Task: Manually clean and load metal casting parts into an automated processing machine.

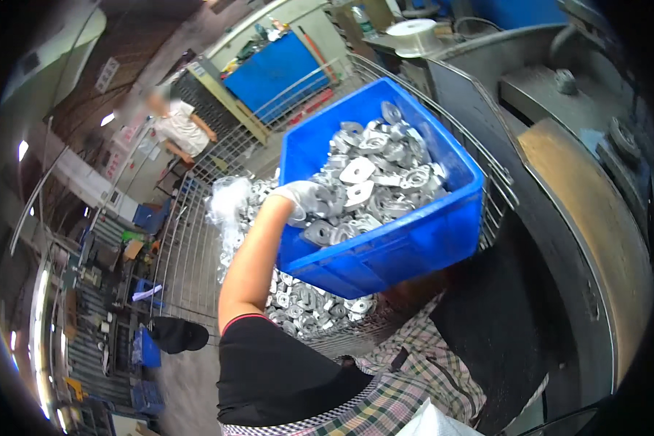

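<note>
A blue plastic bin (385, 254) sits tilted in front of me, heaped with grey metal castings (392, 156). Many of them have flat flanges with a round hole. My left hand (309, 201), in a pale glove with greyish fingers, reaches over the bin's left side and touches the castings there. Its fingers blend with the grey parts, so I cannot make out whether they grip one. More castings (305, 305) lie below and left of the bin, inside a wire mesh cage (196, 240). My right hand does not show.
Clear plastic film (229, 200) lies on the castings at the cage's left. A dark metal machine housing (552, 189) with a worn tan panel stands close on the right. A person (182, 129) in a white shirt is at the far left. A black cap (179, 334) is beside the cage.
</note>
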Action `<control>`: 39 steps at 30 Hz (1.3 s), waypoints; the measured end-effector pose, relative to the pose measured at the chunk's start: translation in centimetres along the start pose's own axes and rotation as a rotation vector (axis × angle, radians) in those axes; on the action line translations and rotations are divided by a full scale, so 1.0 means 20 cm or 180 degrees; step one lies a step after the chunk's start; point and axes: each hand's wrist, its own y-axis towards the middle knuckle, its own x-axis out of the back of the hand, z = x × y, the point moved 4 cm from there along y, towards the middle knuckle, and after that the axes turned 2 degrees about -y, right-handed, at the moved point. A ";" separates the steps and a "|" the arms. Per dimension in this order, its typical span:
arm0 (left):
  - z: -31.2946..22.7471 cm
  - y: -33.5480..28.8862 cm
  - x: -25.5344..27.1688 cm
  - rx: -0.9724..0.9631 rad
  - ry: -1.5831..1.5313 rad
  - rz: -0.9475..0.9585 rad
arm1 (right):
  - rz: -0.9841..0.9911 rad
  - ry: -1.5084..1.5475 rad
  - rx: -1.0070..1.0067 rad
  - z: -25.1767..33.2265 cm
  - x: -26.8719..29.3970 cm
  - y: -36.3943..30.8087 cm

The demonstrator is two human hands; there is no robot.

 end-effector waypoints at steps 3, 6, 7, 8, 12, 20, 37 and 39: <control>-0.06 0.04 0.02 -0.0497 0.0479 0.0323 | 0.0233 -0.0114 -0.0199 -0.05 -0.02 -0.12; -0.07 0.09 0.00 -0.1007 0.0902 0.0001 | 0.0352 -0.0133 -0.0493 -0.13 -0.04 -0.20; 0.02 0.10 -0.01 -0.1203 0.0894 -0.0062 | 0.0377 -0.0113 -0.0581 -0.16 -0.06 -0.22; 0.06 0.07 -0.01 -0.0712 0.0903 0.0236 | 0.0368 -0.0108 -0.0715 -0.16 -0.05 -0.28; -0.27 -0.09 0.06 -0.0074 0.0433 0.0150 | -0.1123 0.0476 -0.0396 0.46 0.65 -0.23; -0.09 -0.13 -0.01 -0.0731 0.0529 -0.0556 | -0.2160 -0.0167 0.1592 1.16 1.70 -0.02; -0.46 0.01 0.27 -0.1192 -0.1971 -0.1636 | -0.3338 -0.0525 -0.0655 1.39 2.79 1.15; -0.77 -0.01 0.32 -0.1344 -0.2046 -0.1465 | -0.3351 -0.0563 -0.0677 1.38 2.78 1.12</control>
